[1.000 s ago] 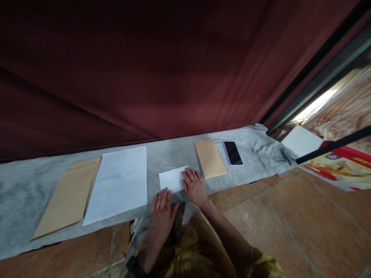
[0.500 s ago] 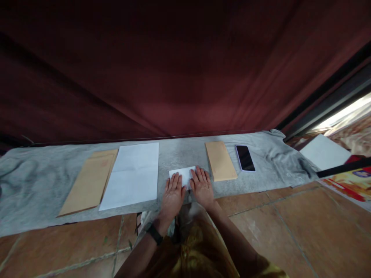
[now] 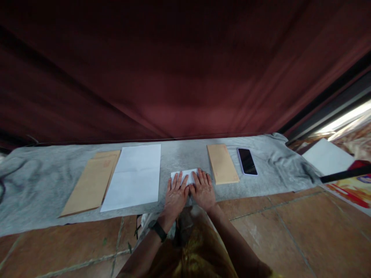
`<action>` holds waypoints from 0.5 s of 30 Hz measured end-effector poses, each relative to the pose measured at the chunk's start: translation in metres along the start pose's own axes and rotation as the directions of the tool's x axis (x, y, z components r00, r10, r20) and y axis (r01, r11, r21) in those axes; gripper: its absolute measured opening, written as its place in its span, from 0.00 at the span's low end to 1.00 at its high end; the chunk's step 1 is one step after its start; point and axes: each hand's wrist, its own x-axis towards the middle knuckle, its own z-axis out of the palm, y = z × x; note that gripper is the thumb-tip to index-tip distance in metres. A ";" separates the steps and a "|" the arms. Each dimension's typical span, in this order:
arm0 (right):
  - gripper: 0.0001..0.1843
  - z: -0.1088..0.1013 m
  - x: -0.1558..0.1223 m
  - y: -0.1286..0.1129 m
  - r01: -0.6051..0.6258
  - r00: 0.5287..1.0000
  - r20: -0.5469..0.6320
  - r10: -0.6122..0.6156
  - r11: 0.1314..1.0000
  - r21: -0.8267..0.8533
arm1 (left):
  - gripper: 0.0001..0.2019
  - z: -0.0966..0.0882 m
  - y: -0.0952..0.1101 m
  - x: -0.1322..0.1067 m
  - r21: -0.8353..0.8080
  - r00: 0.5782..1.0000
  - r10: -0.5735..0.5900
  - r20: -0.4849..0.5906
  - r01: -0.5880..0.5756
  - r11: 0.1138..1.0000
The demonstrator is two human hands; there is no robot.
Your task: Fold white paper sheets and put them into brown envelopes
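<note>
A small folded white paper lies on the grey cloth spread over the floor. Both my hands press flat on it, side by side. My left hand covers its left part, fingers stretched out. My right hand covers its right part, fingers also flat and spread. A dark band sits on my left wrist. Only the paper's far edge shows beyond my fingertips.
Left of my hands lie a large white sheet and brown envelopes. To the right are a smaller brown envelope and a dark phone. A maroon curtain hangs behind. Tiled floor lies in front; a white sheet is far right.
My left hand moved forward from the cloth's near edge onto the folded paper, beside my right hand. The view shifted left and steadied.
</note>
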 end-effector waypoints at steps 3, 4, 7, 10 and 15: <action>0.30 0.001 0.000 0.000 0.012 1.000 -0.021 -0.012 1.000 -0.004 | 0.26 0.005 -0.005 -0.004 0.000 1.000 -0.020 -0.024 0.020 1.000; 0.31 0.001 -0.001 0.001 0.016 0.999 -0.027 -0.016 1.000 -0.005 | 0.27 0.006 -0.006 -0.006 0.001 0.999 -0.028 -0.035 0.028 1.000; 0.31 0.002 -0.001 0.001 0.025 0.999 -0.036 -0.025 1.000 -0.008 | 0.28 0.009 -0.008 -0.011 0.000 0.997 -0.046 -0.067 0.046 0.999; 0.31 0.001 -0.001 0.001 0.023 0.999 -0.027 -0.023 1.000 -0.008 | 0.28 0.009 -0.009 -0.015 -0.014 0.993 -0.068 -0.097 0.067 0.998; 0.33 -0.001 -0.001 0.002 0.019 1.000 0.000 -0.019 1.000 0.007 | 0.28 0.007 -0.012 -0.021 -0.050 0.987 -0.089 -0.131 0.083 0.995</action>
